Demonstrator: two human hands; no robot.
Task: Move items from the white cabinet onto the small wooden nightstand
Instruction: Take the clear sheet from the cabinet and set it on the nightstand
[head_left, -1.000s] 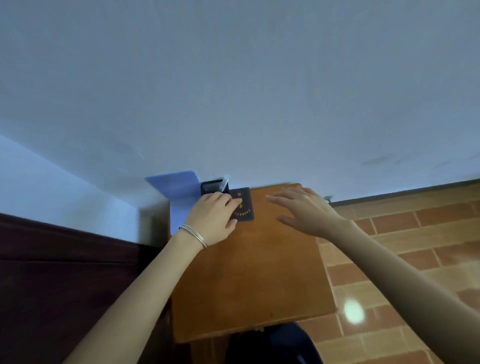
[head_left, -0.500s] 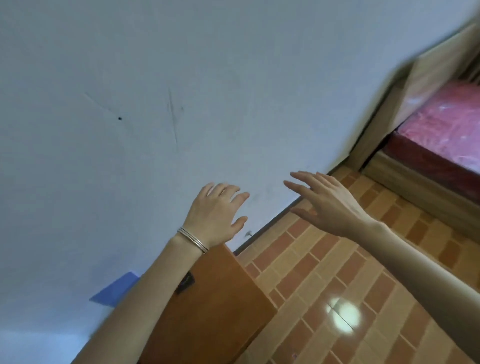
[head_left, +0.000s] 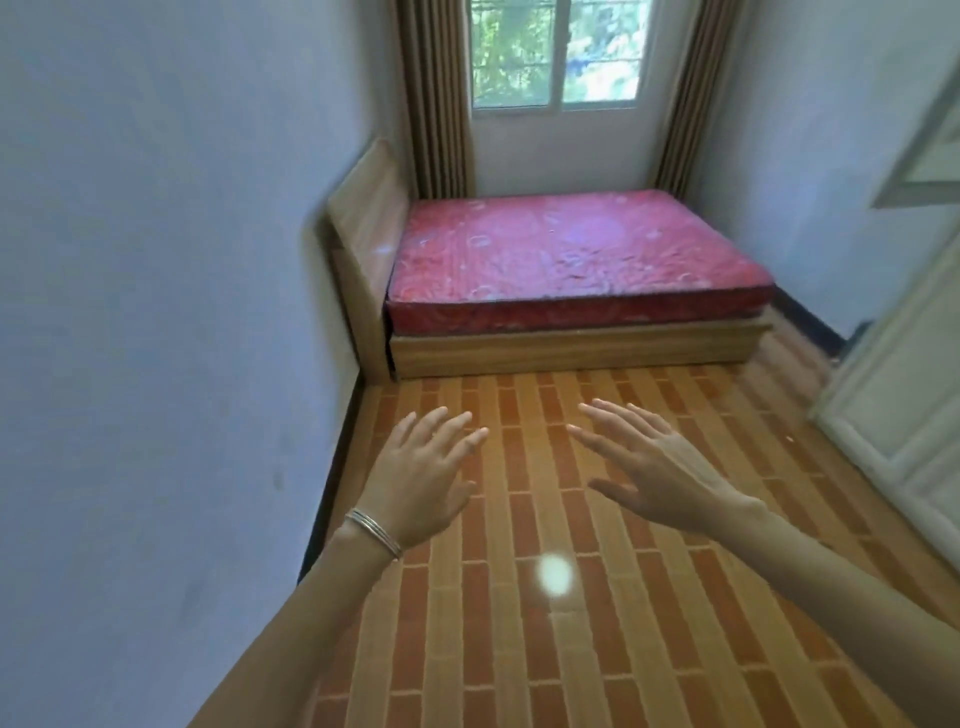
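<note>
Two hands are held out over the floor (head_left: 519, 649), and both are empty. The left hand (head_left: 421, 478) has its back up and its fingers spread wide. The right hand (head_left: 660, 480) is flat too, with its fingers straight and a little apart and its thumb out to the side. The two hands are near each other but do not touch, and they do not touch anything else. On the left wrist there are thin silver bracelets (head_left: 375, 530), too close together to count. The floor has a pattern of orange and tan bricks, with one bright spot of light (head_left: 555, 574) on it, just below the hands. One white cabinet (head_left: 904, 395) shows at the right edge, only in part, well apart from the right hand; what is in it cannot be seen. Far ahead there is one bed with one red mattress (head_left: 571, 260), one wooden headboard (head_left: 363, 223) against the left wall (head_left: 156, 312), and a wooden base (head_left: 571, 349). Behind the bed is one window (head_left: 553, 52) with green leaves outside. Two brown curtains hang by it, one on the left (head_left: 436, 93) and one on the right (head_left: 685, 93).
</note>
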